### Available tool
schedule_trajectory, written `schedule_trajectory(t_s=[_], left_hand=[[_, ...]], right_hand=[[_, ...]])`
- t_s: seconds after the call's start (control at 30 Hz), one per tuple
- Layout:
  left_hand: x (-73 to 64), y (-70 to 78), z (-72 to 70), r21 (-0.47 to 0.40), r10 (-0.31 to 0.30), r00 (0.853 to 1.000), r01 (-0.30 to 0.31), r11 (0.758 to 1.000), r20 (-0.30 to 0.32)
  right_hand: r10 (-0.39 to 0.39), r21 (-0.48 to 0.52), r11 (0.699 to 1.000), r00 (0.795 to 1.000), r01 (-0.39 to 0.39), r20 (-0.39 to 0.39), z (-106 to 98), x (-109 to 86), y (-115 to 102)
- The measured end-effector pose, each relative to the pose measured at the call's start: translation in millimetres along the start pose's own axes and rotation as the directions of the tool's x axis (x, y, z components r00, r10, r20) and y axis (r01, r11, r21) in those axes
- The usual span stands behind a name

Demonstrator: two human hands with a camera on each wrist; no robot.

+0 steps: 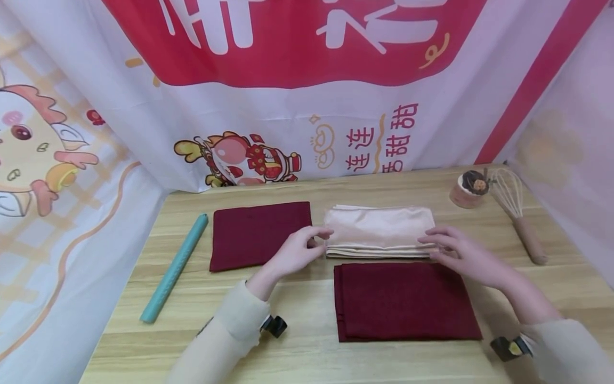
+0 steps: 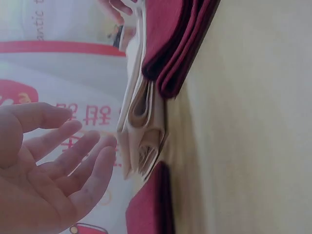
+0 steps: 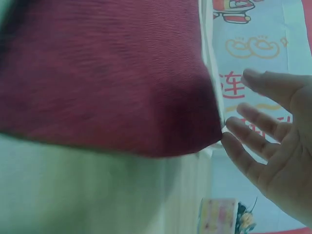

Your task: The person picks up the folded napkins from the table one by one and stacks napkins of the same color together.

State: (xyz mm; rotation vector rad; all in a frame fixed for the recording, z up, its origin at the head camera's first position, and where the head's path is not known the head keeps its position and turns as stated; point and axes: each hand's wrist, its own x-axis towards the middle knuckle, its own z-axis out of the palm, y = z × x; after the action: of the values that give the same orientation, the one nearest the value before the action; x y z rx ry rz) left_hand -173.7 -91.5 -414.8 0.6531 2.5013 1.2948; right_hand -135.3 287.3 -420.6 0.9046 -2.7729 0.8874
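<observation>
A folded cream cloth (image 1: 381, 226) lies at the middle of the table, its stacked layers showing edge-on in the left wrist view. My left hand (image 1: 299, 248) is at its left end with fingers loosely bent and nothing in them. At the opposite end, my right hand (image 1: 462, 256) has its fingertips right at the cloth's edge, fingers spread and relaxed. In front of the cream cloth lies a folded dark red cloth (image 1: 408, 304). Another folded dark red cloth (image 1: 256, 234) is on the left, partly overlapped by my left hand.
A teal rolling pin (image 1: 175, 269) lies slanted at the table's left side. At the back right stand a small pink pot (image 1: 465, 192) with a dark top and a whisk (image 1: 520, 224) with a wooden handle. Printed fabric (image 1: 268, 112) hangs along the back edge.
</observation>
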Motion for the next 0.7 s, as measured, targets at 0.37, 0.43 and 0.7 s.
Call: schedule_trajectory(t_s=[0.37, 0.43, 0.7], left_hand=[[-32.1, -19.4, 16.0, -0.293, 0.003, 0.989, 0.04, 0.955, 0.146], [-35.6, -24.0, 18.6, -0.362, 0.002, 0.982, 0.067, 0.93, 0.187], [-42.2, -25.5, 31.2, -0.474, -0.016, 0.962, 0.148, 0.868, 0.272]], right_hand=[[0.071, 0.146, 0.987, 0.997, -0.072, 0.014, 2, -36.4, 7], [0.095, 0.185, 0.978, 0.995, -0.099, 0.03, 3, -41.1, 10], [0.136, 0.262, 0.952, 0.985, -0.159, 0.106, 9, -51.1, 18]])
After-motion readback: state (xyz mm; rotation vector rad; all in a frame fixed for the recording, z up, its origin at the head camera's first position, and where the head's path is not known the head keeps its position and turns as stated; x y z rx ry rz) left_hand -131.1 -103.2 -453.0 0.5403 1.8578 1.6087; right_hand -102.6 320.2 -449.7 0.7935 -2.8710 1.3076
